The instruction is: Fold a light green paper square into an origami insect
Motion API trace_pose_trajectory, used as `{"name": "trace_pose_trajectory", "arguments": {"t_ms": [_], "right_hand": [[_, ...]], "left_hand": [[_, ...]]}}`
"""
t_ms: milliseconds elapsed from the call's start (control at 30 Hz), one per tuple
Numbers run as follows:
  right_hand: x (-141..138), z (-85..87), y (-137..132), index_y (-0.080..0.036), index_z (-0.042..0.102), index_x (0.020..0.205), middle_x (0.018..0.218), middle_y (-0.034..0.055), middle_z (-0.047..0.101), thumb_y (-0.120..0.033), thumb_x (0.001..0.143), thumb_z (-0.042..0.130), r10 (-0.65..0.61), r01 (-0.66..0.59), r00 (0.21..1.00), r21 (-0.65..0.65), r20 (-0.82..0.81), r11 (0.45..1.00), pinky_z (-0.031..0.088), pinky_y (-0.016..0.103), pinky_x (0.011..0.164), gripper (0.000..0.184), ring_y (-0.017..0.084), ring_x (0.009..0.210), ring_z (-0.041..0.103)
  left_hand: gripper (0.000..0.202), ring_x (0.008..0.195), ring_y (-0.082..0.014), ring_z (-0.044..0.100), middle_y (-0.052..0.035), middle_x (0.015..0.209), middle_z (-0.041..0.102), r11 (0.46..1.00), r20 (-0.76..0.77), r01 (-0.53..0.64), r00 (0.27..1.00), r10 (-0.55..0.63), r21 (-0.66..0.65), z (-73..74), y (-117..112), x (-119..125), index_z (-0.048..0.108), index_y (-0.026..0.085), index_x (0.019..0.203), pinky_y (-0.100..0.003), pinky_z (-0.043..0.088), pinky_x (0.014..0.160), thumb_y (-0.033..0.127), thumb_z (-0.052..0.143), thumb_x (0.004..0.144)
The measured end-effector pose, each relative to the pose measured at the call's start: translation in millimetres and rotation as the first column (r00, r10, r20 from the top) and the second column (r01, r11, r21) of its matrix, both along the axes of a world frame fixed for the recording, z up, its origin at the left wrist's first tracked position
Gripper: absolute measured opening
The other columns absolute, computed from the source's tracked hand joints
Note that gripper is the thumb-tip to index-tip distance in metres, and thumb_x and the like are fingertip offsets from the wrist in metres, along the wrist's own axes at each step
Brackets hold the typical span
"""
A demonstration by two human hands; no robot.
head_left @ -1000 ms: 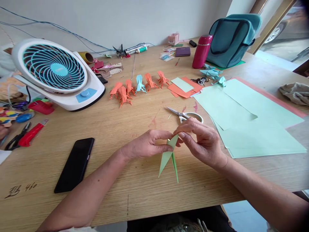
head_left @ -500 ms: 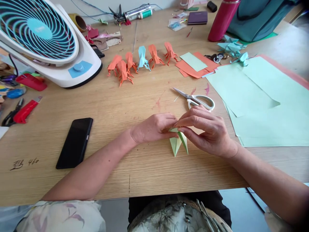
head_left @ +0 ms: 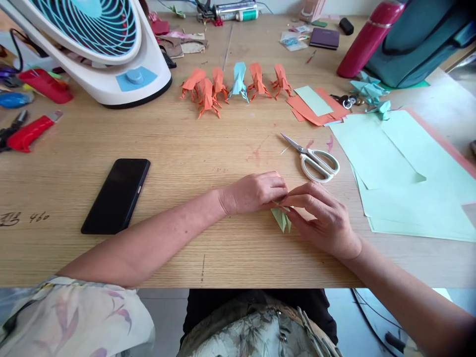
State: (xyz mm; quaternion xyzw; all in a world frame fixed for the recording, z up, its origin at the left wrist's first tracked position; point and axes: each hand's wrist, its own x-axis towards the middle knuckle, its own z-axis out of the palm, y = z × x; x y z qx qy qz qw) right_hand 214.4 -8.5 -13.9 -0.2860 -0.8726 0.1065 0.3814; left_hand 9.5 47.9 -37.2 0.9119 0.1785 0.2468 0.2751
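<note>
A small piece of folded light-green paper [head_left: 281, 220] is pinched between both hands just above the wooden table, its pointed flaps hanging toward me. My left hand [head_left: 257, 191] grips its upper left side, fingers closed. From the right, my right hand [head_left: 323, 218] pinches the paper's upper edge with thumb and fingertips. The fingers cover the top of the folded piece. Just beyond my right hand lie white-handled scissors [head_left: 319, 165], blades pointing up and left.
Folded orange paper figures [head_left: 207, 96] and a blue paper figure [head_left: 238, 81] stand farther back. Light-green sheets [head_left: 401, 208] lie at right, below orange paper pieces [head_left: 308, 110]. A black phone [head_left: 116, 196], a fan [head_left: 148, 74], a red cutter [head_left: 31, 133] and a pink bottle [head_left: 368, 39] are around.
The camera view has shifted. The hanging flaps of the folded green paper now show shorter and closer together, and both hands still pinch it.
</note>
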Motion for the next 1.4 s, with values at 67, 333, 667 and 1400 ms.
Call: {"name": "trace_pose_trajectory", "arguments": {"t_ms": [67,333,667,1400], "right_hand": [[0,-0.9,-1,-0.024,0.064,0.103,0.090,0.0042,0.067,-0.007,0.090,0.063,-0.016,0.016,1.000,0.001,-0.014,1.000,0.052,0.035,0.069,0.021,0.018,0.078,0.063],[7,-1.6,1,-0.024,0.063,0.105,0.098,0.0050,0.068,-0.003,0.087,0.064,0.001,-0.002,1.000,-0.034,-0.019,0.999,0.054,0.036,0.074,0.029,0.019,0.084,0.066],[13,0.0,4,-0.017,0.061,0.106,0.100,0.0102,0.072,0.000,0.088,0.064,0.182,-0.179,0.976,-0.035,0.119,0.983,0.055,0.039,0.077,0.025,0.022,0.091,0.068],[15,1.4,-1,-0.011,0.067,0.111,0.105,0.0102,0.075,-0.004,0.097,0.055,0.241,-0.257,0.915,0.006,0.325,0.967,0.050,0.040,0.079,0.020,0.021,0.087,0.062]], "left_hand": [[0.027,0.104,-0.0258,0.061,-0.0145,0.108,0.071,0.999,0.001,0.028,1.000,-0.028,-0.029,2.9,1,-2,0.070,0.019,0.100,-0.040,0.047,0.098,0.037,0.050,0.102],[0.033,0.123,-0.0237,0.062,-0.0125,0.127,0.070,0.968,0.018,0.154,0.988,-0.153,-0.199,16.1,5,-17,0.066,0.020,0.123,-0.039,0.048,0.108,0.011,0.050,0.096],[0.032,0.133,-0.0200,0.058,-0.0099,0.141,0.063,0.971,-0.037,0.110,0.992,-0.120,-0.213,15.9,6,-23,0.063,0.022,0.119,-0.034,0.047,0.112,0.006,0.052,0.095],[0.012,0.083,-0.0169,0.060,-0.0052,0.096,0.061,0.927,-0.188,-0.375,0.913,0.363,-0.033,20.3,-20,-6,0.065,0.015,0.090,-0.030,0.047,0.074,0.025,0.071,0.090]]}}
